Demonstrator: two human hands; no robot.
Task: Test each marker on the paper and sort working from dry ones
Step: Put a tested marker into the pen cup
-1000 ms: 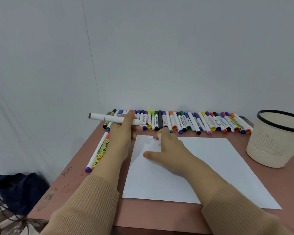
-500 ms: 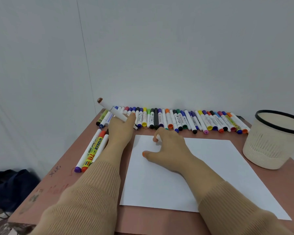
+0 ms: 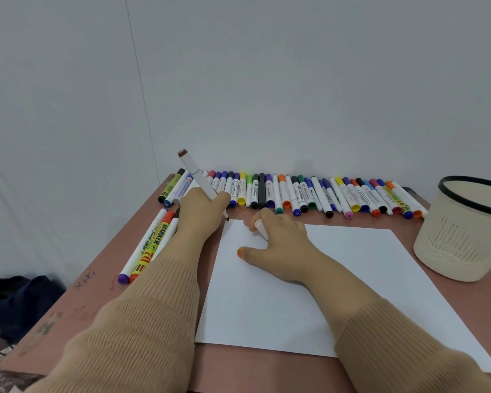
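Paper [image 3: 323, 279] lies just right of the left hand [image 3: 201, 218], which grips the uncapped brown marker [image 3: 196, 177], barrel slanting far-left, tip at the paper's far-left corner; the right hand [image 3: 281, 241], resting on it, pinches the cap [image 3: 260, 229].

Uncapped brown marker [image 3: 199, 177] tilts, tip at the paper's [image 3: 352, 279] far-left corner, cap [image 3: 260, 228] just right; capped markers [image 3: 295, 194] line the far edge.

Plain grey walls [image 3: 267, 80] meet in a corner behind a reddish-brown table [image 3: 253, 370].
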